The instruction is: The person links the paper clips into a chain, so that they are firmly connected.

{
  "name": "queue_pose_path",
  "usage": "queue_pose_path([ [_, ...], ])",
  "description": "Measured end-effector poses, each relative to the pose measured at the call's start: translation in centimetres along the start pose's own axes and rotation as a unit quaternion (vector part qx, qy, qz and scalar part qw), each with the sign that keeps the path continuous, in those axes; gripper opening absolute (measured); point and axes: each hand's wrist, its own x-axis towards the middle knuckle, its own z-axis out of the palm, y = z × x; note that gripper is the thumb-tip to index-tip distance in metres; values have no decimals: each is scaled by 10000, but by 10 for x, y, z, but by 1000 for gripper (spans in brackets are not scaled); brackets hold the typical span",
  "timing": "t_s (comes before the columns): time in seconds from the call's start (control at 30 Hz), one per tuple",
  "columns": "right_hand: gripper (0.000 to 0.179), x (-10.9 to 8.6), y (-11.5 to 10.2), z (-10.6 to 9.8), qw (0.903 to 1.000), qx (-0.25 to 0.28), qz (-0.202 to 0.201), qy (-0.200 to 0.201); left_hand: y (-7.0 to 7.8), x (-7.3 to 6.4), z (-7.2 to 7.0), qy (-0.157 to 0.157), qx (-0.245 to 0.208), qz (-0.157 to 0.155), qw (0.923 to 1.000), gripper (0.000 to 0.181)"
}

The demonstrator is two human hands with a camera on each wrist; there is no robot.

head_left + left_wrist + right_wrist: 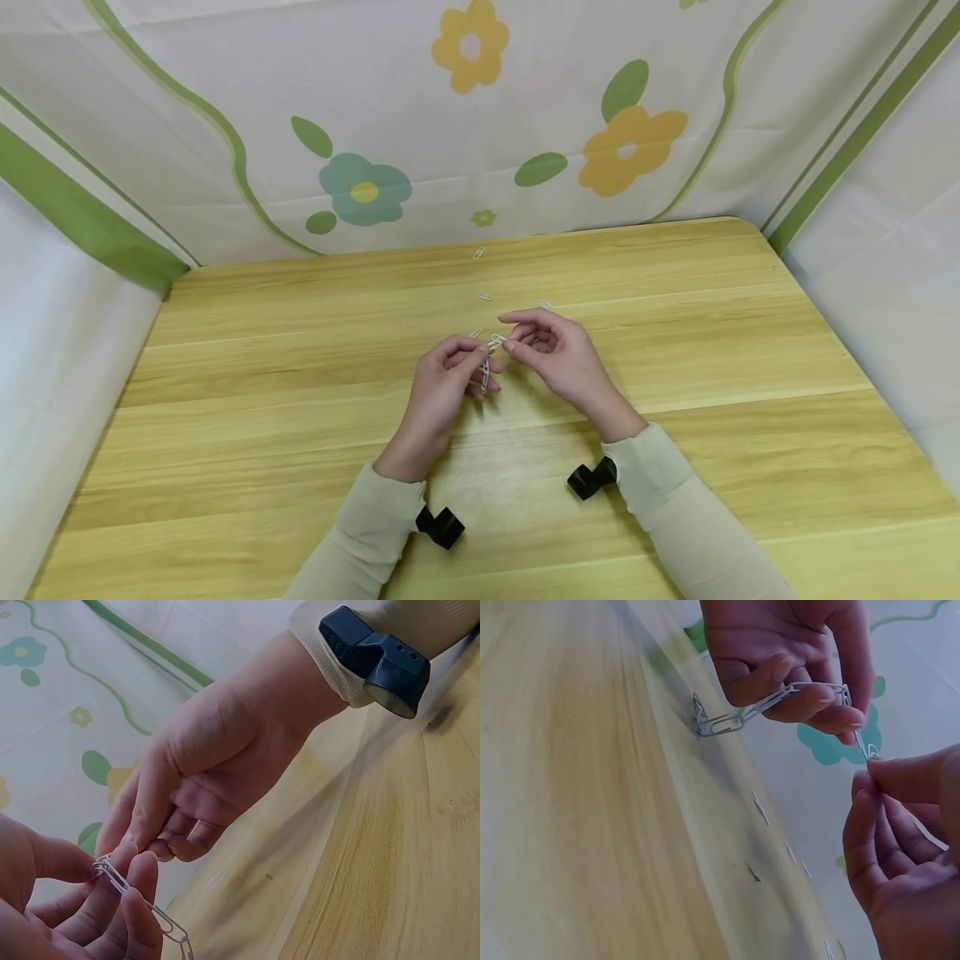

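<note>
Between thumb and fingers, my left hand [438, 387] grips a chain of white paper clips [485, 377]. The chain drapes across its fingers, and several linked clips hang down, as the right wrist view shows. Facing it, my right hand [561, 360] pinches a white paper clip [498, 339] at the chain's upper end. The fingertips of both hands are close together, just above the table. Whether this clip is hooked into the chain is too small to tell. In the left wrist view, fingers partly cover the chain [114, 877].
Loose paper clips lie beyond the hands on the wooden table [262, 400]: one near the back edge [479, 252], one closer [483, 296], one behind the right hand [545, 305] and one by the left fingers [476, 332]. A flowered curtain [247, 83] borders the table's back.
</note>
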Motion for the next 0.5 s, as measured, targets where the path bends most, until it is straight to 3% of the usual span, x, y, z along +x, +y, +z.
queue_pose_path([
  [0.07, 35, 1, -1, -1, 9993, -308, -147, -173, 0, 0, 0, 2, 20, 3, 10000, 14],
  [0.23, 27, 0, -4, -3, 9944, -883, -326, -486, 0, 0, -1, -6, 58, 14, 10000, 14],
  [0.5, 19, -1, -7, -4, 9962, -664, -60, -568, -1, -1, -2, 10, 124, -54, 9999, 14],
])
